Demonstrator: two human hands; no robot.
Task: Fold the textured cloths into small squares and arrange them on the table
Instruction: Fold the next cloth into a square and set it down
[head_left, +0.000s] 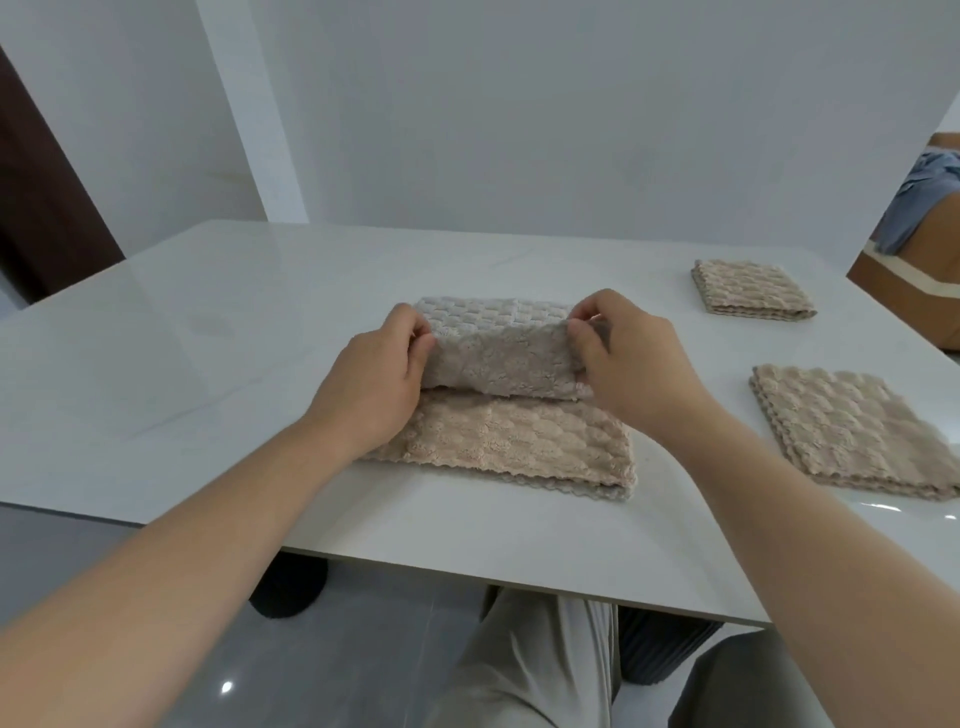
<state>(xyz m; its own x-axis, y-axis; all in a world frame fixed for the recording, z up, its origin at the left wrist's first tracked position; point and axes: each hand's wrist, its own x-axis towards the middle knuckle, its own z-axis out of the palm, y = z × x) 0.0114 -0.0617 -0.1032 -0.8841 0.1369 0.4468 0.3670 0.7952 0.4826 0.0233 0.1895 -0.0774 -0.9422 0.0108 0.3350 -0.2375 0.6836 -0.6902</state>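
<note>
Fingers of my left hand (379, 374) pinch one end of a raised fold of the beige textured cloth (498, 441). My right hand (628, 358) pinches the other end of the same fold, with the thumb in front and the other fingers behind. So both hands are closed on fabric, and neither one is free.

The fold stands up over the far half of the cloth. The near half lies flat on the white table (182, 364), close to its front edge.

To the right of this cloth, well apart from it, lies a larger folded square (852, 431). Farther back and also to the right lies a smaller folded square (753, 288).

I judge the cloth to be light, soft and limp, because it sags a little between my two hands. The plush surface should grip itself and not slide, and nothing here is fragile. The layers look thick, so I expect a fold to spring open unless I press it flat. The best places to hold are the two ends of the folded edge, as now, so the edge stays straight when I lay it down.
</note>
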